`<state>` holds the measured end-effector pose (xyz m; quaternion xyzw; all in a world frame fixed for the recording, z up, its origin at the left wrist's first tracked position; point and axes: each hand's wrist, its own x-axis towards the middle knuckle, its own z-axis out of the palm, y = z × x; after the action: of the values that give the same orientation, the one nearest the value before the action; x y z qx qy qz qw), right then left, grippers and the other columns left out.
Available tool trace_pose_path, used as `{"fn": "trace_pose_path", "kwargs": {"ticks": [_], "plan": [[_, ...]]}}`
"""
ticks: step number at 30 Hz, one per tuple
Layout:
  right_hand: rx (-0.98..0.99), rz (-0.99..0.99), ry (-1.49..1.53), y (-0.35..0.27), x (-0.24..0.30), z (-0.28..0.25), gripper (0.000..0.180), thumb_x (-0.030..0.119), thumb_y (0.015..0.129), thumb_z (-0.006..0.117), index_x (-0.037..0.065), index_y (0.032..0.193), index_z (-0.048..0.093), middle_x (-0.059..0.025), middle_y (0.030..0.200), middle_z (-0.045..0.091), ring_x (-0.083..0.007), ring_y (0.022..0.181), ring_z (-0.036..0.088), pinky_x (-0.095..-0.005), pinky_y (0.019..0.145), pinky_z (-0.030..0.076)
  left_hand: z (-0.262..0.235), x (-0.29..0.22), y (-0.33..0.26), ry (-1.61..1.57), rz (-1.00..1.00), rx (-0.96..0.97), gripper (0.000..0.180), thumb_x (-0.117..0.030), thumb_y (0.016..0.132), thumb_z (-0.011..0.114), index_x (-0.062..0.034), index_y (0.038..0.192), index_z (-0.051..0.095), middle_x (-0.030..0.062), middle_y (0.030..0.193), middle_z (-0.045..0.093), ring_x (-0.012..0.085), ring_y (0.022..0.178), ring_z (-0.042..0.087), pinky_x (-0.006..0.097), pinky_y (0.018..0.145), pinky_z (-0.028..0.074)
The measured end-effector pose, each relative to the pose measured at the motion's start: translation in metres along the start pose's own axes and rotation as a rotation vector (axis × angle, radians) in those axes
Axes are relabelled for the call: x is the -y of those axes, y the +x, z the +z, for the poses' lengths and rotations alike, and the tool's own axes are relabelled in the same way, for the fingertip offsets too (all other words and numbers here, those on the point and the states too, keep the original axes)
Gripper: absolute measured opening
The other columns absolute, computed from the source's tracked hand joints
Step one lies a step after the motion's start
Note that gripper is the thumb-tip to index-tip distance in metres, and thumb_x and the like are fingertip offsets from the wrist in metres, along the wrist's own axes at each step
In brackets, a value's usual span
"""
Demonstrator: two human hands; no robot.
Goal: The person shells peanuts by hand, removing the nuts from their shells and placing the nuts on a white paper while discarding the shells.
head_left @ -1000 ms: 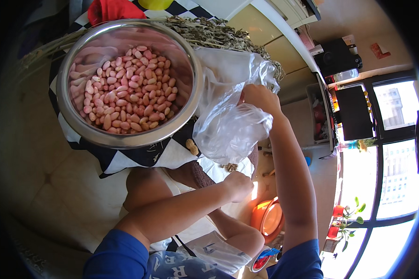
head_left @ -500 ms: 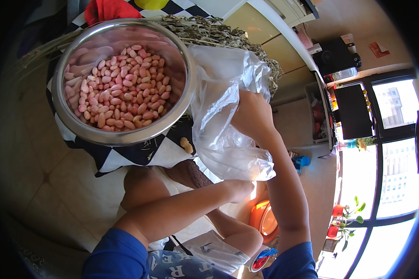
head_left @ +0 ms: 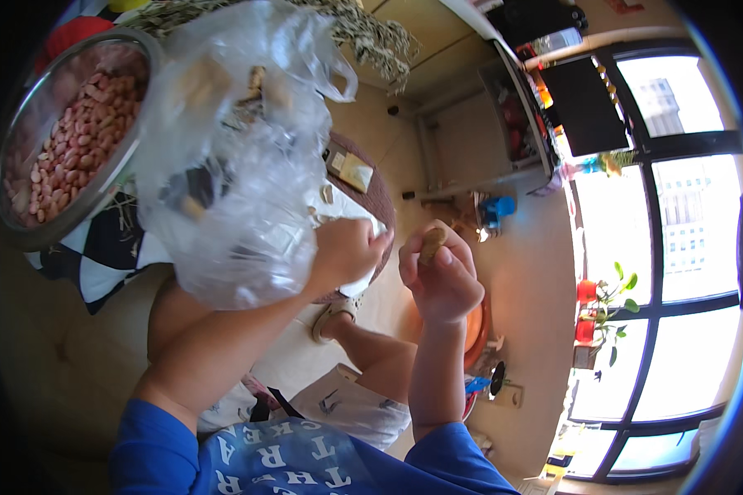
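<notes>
A peanut in its shell (head_left: pixel 432 246) is pinched between the thumb and fingers of my right hand (head_left: pixel 444 276), held up in front of me. My left hand (head_left: pixel 347 254) is closed beside the clear plastic bag (head_left: pixel 239 239); its fingers face away, so what they hold is hidden. Through the bag's crumpled film a few brownish shapes show blurred. Further left, a steel bowl (head_left: pixel 144 124) holds many pink shelled peanuts (head_left: pixel 78 153). Just past my left hand lies a white paper sheet (head_left: pixel 347 206) with small shell-like bits on it.
A round brown covered stool (head_left: pixel 382 206) carries the paper and a small flat packet (head_left: pixel 353 172). Dried plant stalks (head_left: pixel 371 41) lie behind the bag. A black-and-white checked cloth (head_left: pixel 111 247) is under the bowl. An orange basin (head_left: pixel 475 334) stands on the floor beyond my right forearm.
The view has swung right, so the bowl sits further left. My right hand has come away from the bag and now holds a peanut. The bag has shifted and bunched up.
</notes>
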<state>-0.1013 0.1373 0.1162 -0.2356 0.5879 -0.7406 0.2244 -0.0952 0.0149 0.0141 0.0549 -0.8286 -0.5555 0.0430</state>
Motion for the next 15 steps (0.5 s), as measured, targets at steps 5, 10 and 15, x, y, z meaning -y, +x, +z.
{"fn": "trace_pose_path", "kwargs": {"ticks": [5, 10, 15], "plan": [[-0.095, -0.062, -0.876, -0.023, -0.019, -0.033, 0.017, 0.014, 0.081, 0.071, 0.002, 0.083, 0.058, -0.0033, 0.07, 0.064, -0.0083, 0.061, 0.061, -0.0233, 0.055, 0.046, -0.002, 0.003, 0.012, -0.652, -0.168, 0.271, 0.071, -0.067, 0.093, 0.04, -0.0099, 0.049, 0.04, -0.0017, 0.045, 0.038, 0.0099, 0.045, 0.043, 0.03, 0.046, 0.034], [-0.102, -0.141, -1.125, -0.026, -0.042, -0.046, 0.019, 0.015, 0.072, 0.074, 0.008, 0.079, 0.058, -0.0034, 0.067, 0.064, -0.0177, 0.058, 0.062, -0.0301, 0.053, 0.047, 0.001, 0.011, 0.015, -0.312, 0.039, 0.345, 0.078, -0.068, 0.092, 0.038, -0.0061, 0.047, 0.048, 0.0017, 0.044, 0.045, 0.0139, 0.046, 0.048, 0.033, 0.048, 0.034], [-0.111, -0.192, -1.2, -0.028, -0.046, -0.06, 0.022, 0.014, 0.067, 0.076, 0.007, 0.077, 0.058, -0.0041, 0.068, 0.064, -0.0191, 0.058, 0.062, -0.0312, 0.054, 0.049, 0.01, 0.002, 0.011, -0.133, 0.181, 0.374, 0.065, -0.052, 0.098, 0.045, 0.0013, 0.071, 0.069, 0.0096, 0.062, 0.065, 0.0173, 0.062, 0.063, 0.03, 0.061, 0.047]]}}
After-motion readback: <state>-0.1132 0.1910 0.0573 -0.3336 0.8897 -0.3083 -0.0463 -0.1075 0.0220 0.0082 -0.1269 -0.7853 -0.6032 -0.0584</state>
